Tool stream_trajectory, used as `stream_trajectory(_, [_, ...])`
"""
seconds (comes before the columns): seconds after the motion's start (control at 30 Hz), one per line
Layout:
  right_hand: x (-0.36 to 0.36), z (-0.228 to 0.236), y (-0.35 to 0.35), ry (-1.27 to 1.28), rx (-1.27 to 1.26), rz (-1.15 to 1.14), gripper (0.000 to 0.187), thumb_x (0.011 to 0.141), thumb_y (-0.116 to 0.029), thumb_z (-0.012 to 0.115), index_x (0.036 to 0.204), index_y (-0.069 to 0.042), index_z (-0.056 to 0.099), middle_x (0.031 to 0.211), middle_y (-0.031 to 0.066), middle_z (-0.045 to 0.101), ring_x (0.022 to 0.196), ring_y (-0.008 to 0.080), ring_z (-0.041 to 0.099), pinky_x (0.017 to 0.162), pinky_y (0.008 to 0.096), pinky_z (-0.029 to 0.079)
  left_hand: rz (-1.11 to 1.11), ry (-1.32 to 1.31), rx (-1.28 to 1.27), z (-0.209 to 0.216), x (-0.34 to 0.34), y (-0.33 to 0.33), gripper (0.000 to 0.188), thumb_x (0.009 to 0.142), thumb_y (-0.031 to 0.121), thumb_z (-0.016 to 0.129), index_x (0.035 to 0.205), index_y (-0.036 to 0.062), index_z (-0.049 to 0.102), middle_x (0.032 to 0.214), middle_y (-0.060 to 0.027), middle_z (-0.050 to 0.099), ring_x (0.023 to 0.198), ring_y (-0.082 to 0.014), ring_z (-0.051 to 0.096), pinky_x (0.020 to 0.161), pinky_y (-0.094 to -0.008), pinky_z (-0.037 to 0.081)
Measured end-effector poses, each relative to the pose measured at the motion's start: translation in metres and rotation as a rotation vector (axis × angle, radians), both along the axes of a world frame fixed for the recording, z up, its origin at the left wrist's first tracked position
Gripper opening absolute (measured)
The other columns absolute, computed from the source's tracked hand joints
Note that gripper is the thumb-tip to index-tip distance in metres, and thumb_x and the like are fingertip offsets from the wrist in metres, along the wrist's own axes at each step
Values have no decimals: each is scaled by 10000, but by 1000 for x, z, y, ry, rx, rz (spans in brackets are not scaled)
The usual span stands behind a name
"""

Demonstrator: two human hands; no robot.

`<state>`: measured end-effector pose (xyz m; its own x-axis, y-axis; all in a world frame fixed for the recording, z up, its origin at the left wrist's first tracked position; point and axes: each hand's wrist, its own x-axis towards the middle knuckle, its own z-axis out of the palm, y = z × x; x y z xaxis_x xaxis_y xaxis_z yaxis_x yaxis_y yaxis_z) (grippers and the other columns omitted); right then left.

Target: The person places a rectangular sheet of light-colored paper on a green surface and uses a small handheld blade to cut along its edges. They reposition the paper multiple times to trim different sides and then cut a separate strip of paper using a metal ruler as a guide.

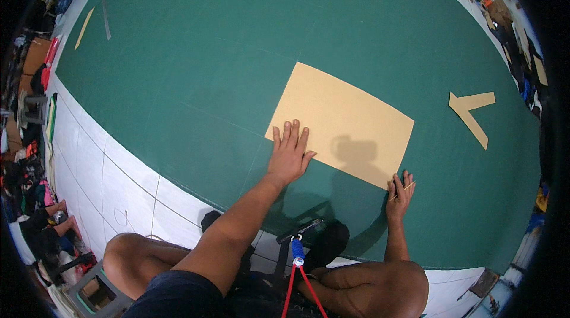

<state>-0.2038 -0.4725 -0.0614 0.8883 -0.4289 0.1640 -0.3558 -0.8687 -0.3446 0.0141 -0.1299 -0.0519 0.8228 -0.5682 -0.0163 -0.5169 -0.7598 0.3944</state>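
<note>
A tan four-sided sheet of paper or card (350, 119) lies flat on a large green cloth-like sheet (178, 51). My left hand (289, 155) rests flat on its near-left edge, fingers spread and pointing away from me. At the sheet's near-right corner is my right hand (401, 194), its fingertips by the edge. Between the right hand's fingers sits a slim yellow pencil-like stick (410, 185); its exact kind is too small to tell. Faint pale lines run across the green sheet, some meeting the tan sheet's corners.
A tan V-shaped piece (472, 102) lies to the right. At far left are a narrow tan strip (84, 28) and a grey strip (106, 19). White floor tiles (127, 169) border the green sheet. Someone else's feet (70, 223) and a grey stool (101, 291) show at lower left.
</note>
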Motion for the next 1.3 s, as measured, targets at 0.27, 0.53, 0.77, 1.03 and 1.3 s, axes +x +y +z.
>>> stream_trajectory(0.27, [0, -8, -4, 18, 23, -18, 287, 964, -190, 713, 1229, -81, 732, 1505, 179, 548, 1465, 397, 418, 1236, 582, 238, 13, -24, 31, -4, 5, -3, 718, 1038, 485, 507, 1567, 16, 379, 1654, -300, 228, 1547, -482, 177, 1241, -664, 55])
stream_trajectory(0.53, [6, 2, -6, -23, 35, -22, 318, 946, -208, 741, 1251, -120, 739, 1493, 136, 565, 1464, 354, 427, 1240, 548, 252, -29, -179, 26, -34, 1, 4, 733, 1033, 491, 533, 1589, 45, 363, 1687, -254, 193, 1570, -453, 139, 1246, -657, 53])
stream_trajectory(0.77, [3, -1, -1, -53, 50, -81, 295, 941, -265, 742, 1218, -164, 754, 1443, 122, 598, 1423, 350, 474, 1222, 557, 272, -21, -117, 130, -22, 1, 0, 730, 1057, 501, 494, 1609, 57, 320, 1697, -233, 179, 1578, -424, 123, 1263, -613, 36])
stream_trajectory(1.03, [5, -5, 0, -99, 27, -85, 290, 935, -264, 746, 1201, -150, 756, 1422, 125, 610, 1408, 366, 483, 1214, 568, 277, -21, -111, 183, -15, 1, 0, 734, 1054, 504, 502, 1600, 43, 333, 1684, -249, 206, 1571, -431, 152, 1261, -615, 58])
stream_trajectory(1.3, [10, -1, -3, -62, 43, -42, 282, 961, -217, 730, 1217, -102, 746, 1442, 157, 596, 1418, 362, 472, 1216, 531, 295, -18, -102, 113, -9, 4, 0, 731, 1036, 503, 530, 1568, 24, 387, 1659, -287, 242, 1554, -463, 187, 1250, -637, 82])
